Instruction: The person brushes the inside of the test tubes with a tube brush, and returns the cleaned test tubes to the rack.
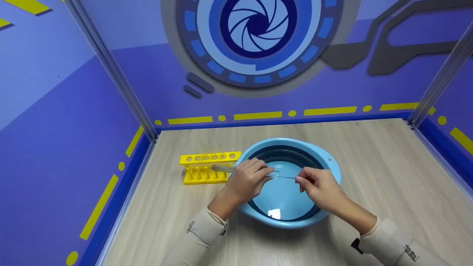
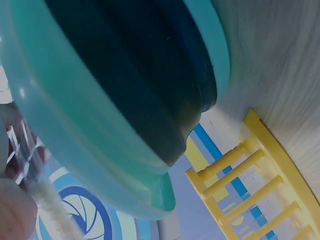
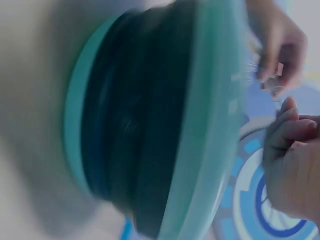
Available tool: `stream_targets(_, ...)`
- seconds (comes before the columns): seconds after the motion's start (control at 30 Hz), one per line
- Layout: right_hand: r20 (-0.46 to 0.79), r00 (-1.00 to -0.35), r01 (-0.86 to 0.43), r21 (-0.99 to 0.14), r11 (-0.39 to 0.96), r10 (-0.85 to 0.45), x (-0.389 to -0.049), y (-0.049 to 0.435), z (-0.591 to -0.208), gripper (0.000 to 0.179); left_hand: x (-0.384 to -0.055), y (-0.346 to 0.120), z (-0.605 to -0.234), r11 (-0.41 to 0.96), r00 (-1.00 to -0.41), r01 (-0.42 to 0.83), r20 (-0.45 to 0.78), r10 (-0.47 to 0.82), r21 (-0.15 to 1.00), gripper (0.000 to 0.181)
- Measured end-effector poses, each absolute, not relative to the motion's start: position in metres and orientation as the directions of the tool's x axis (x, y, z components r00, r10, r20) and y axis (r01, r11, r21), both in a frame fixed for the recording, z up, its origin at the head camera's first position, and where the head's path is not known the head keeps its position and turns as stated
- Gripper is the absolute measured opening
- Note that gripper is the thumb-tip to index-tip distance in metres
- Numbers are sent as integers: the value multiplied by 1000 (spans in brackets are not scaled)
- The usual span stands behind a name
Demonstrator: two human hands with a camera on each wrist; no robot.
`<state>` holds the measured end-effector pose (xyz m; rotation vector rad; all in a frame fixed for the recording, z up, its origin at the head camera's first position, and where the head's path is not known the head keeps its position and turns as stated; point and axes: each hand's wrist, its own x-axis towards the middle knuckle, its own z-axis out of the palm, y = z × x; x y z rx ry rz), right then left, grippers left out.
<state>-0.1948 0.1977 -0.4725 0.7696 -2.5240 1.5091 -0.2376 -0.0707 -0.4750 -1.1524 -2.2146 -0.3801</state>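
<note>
My left hand [image 1: 245, 179] holds a clear glass test tube [image 1: 274, 173] above the blue basin [image 1: 335, 173], its fingers wrapped round the glass. A tube brush lies lengthwise in the tube; its pale bristles [image 1: 221, 168] show beyond the left side of that hand. From the tube's right end the brush's thin wire handle [image 1: 286, 177] runs to my right hand [image 1: 321, 188], which pinches it between thumb and fingertips. The left wrist view catches the whitish bristles [image 2: 55, 210] close to the glass. The middle of the tube is hidden by my fingers.
A yellow test tube rack [image 1: 207, 181] with a row of holes and pegs stands left of the basin, partly behind my left hand. The wood-grain table [image 1: 384, 166] is bounded by blue printed walls [image 1: 140, 85] at the back and sides.
</note>
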Motion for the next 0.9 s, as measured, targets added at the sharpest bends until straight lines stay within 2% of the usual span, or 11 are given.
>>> stream_targets(0.03, 474, -785, -616, -661, 428, -399, -196, 198, -476, 12, -238, -72, -473, 579, -456, 816, 610, 648, -6, 23)
stream_targets(0.1, 684, -549, -819, -326, 472, -480, -200, 198, -482, 14, -239, -74, -469, 566, -489, 823, 559, 669, 44, 24)
stream_targets(0.2, 785, -218, -884, 93, 459, -580, -207, 201, -486, 18, -239, -78, -461, 537, -527, 835, 458, 716, 121, 25)
stream_targets(0.27, 776, -78, -858, 267, 438, -626, -212, 204, -487, 28, -240, -80, -456, 521, -549, 834, 385, 742, 184, 26)
stream_targets(0.37, 753, 6, -835, 366, 411, -658, -217, 207, -487, 31, -240, -82, -451, 521, -585, 809, 288, 758, 273, 28)
stream_targets(0.43, 761, -15, -859, 322, 398, -648, -219, 208, -488, 30, -240, -83, -449, 522, -607, 785, 250, 754, 333, 27)
stream_targets(0.5, 784, -83, -890, 220, 400, -615, -221, 208, -489, 27, -241, -83, -450, 527, -626, 766, 239, 743, 367, 26)
stream_targets(0.57, 806, -176, -909, 87, 407, -566, -221, 206, -491, 19, -242, -81, -453, 532, -635, 761, 262, 727, 372, 24)
stream_targets(0.67, 792, -374, -892, -163, 422, -483, -216, 203, -494, 16, -244, -78, -459, 542, -625, 780, 352, 697, 311, 18)
stream_targets(0.8, 535, -755, -655, -644, 395, -379, -204, 199, -491, 20, -245, -76, -468, 564, -565, 807, 504, 653, 174, 13)
stream_targets(0.9, 241, -917, -346, -878, 331, -319, -199, 197, -485, 20, -245, -75, -473, 582, -531, 806, 573, 625, 112, 13)
